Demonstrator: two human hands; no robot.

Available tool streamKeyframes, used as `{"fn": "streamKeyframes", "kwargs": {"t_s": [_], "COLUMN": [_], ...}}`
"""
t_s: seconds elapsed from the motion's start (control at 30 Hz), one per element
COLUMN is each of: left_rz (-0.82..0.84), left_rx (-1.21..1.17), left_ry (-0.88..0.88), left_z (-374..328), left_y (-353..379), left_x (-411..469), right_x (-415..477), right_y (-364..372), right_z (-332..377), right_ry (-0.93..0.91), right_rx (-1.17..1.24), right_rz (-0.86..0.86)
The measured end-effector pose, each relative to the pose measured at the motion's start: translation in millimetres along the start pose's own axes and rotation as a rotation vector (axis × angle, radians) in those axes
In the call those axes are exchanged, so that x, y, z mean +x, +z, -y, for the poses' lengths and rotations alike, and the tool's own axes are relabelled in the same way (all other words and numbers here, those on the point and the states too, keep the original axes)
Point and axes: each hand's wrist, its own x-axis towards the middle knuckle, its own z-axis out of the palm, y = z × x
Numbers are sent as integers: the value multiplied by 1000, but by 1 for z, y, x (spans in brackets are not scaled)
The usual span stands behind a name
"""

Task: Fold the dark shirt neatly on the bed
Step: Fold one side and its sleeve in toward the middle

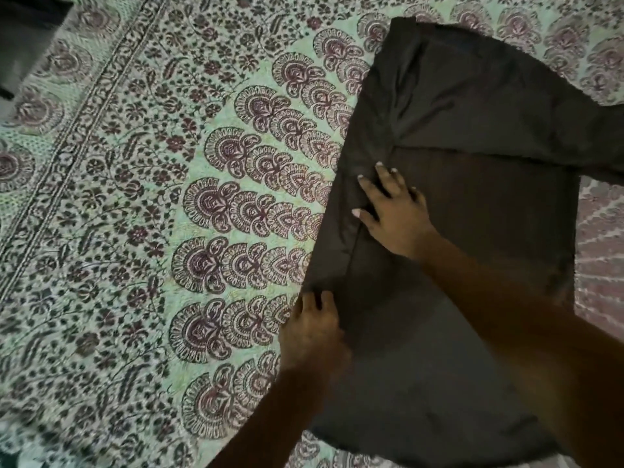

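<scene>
- Nearest to me, the left hand (312, 329) is lying at the near-left edge of the dark shirt (472, 231). Its fingertips are reaching onto the narrow flap (341, 231) turned in along that side. The picture is blurring here, so I cannot tell whether the fingers are pinching the cloth or only resting on it.
- The shirt is lying flat on the bed (169, 197), toward the right of the view. Its long axis is running away from me, and I am judging the hem end to be near and the shoulder end far.
- A little further out, the right hand (396, 214) is pressing down on the shirt just beside the flap's inner edge. The palm is lying flat and the fingers (383, 173) are spreading apart and straight, gripping nothing.
- I am judging that both hands are pinning or smoothing the left-side fold, since they are sitting along the same crease, left nearer and right further up.
- The coming move is turning on one relation. The unfolded side and its sleeve (601, 143) are lying to the right of both hands, well apart from them, with the sleeve sticking out toward the right edge of the view. The right hand is sitting closer to it, and I am expecting it would have to cross the shirt's body to fetch it.
- Furthest away, a dark shape (27, 35) is sitting at the far-left corner, too dim to identify.
</scene>
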Motion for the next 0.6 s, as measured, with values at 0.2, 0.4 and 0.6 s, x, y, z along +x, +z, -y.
{"fn": "streamKeyframes", "kwargs": {"t_s": [0.2,0.4,0.6], "left_rz": [-53,38,58], "left_rx": [-28,-26,-180], "left_ry": [121,251,372], "left_z": [-4,-2,19], "left_y": [8,22,46], "left_x": [-32,-55,-66], "right_x": [-64,-121,-148], "right_y": [0,11,21], "right_z": [35,32,34], "right_ry": [-6,-4,-228], "right_rx": [199,10,-85], "right_rz": [-19,176,81]}}
